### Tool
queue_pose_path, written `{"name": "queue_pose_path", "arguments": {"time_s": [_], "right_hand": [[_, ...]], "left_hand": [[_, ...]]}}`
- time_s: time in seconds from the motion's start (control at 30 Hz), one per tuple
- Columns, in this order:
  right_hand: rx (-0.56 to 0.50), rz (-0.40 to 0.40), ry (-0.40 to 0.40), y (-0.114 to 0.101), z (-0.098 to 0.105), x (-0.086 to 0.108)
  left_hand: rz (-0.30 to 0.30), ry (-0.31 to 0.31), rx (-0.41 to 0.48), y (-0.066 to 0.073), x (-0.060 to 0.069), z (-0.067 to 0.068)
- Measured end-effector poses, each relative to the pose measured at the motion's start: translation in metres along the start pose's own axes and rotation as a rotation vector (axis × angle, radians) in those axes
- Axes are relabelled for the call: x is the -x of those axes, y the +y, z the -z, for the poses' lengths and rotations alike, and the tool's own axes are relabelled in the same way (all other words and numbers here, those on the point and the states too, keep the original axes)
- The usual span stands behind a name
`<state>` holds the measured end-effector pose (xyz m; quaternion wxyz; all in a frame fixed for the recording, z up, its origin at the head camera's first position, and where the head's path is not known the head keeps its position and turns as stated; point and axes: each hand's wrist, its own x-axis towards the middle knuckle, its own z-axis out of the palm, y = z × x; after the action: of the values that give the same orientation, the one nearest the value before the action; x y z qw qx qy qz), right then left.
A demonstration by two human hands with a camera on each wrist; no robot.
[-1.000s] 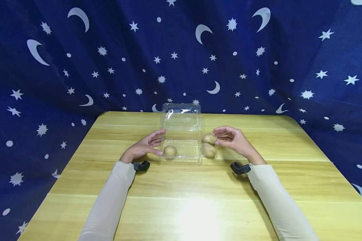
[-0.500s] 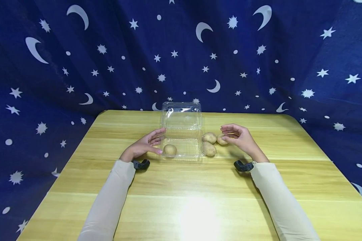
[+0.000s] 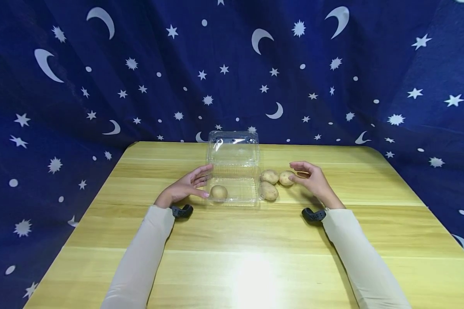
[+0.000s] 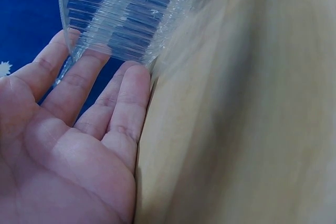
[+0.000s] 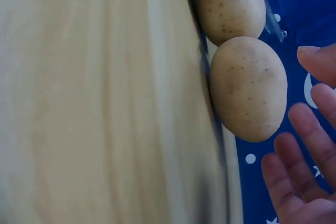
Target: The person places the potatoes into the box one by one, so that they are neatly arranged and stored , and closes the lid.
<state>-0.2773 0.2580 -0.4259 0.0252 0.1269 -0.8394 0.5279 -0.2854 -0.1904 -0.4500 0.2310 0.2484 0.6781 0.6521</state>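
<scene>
An open clear plastic container [image 3: 236, 189] stands on the table with its lid raised at the back and one potato [image 3: 218, 193] at its front left. The left hand [image 3: 185, 185] rests at the container's left side; in the left wrist view its fingertips touch the ribbed plastic wall [image 4: 115, 19]. Right of the container lie three potatoes: one at the back [image 3: 270, 177], one in front [image 3: 269, 191], one farthest right [image 3: 286, 178]. Beside that last potato, also in the right wrist view [image 5: 248, 90], the right hand [image 3: 312, 182] is held with relaxed fingers, holding nothing.
The wooden table [image 3: 201, 257] reaches back to a dark blue curtain [image 3: 232, 64] with white moons and stars. Black wrist bands with camera mounts sit at the left wrist [image 3: 182, 211] and the right wrist [image 3: 313, 214].
A third potato now lies to the right of the other two. The right hand has let go of it and moved right, away from it. The left hand has kept its place.
</scene>
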Motion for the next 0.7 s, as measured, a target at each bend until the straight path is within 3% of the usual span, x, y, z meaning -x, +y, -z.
{"name": "queue_pose_path", "arguments": {"time_s": [0.4,0.7], "right_hand": [[0.013,-0.135,-0.118,0.004,-0.004,0.001],[0.088,-0.231,-0.084,-0.001,-0.009,0.001]], "left_hand": [[-0.010,-0.001,0.004,0.001,0.000,0.000],[-0.019,-0.003,-0.005,0.001,0.000,0.000]]}}
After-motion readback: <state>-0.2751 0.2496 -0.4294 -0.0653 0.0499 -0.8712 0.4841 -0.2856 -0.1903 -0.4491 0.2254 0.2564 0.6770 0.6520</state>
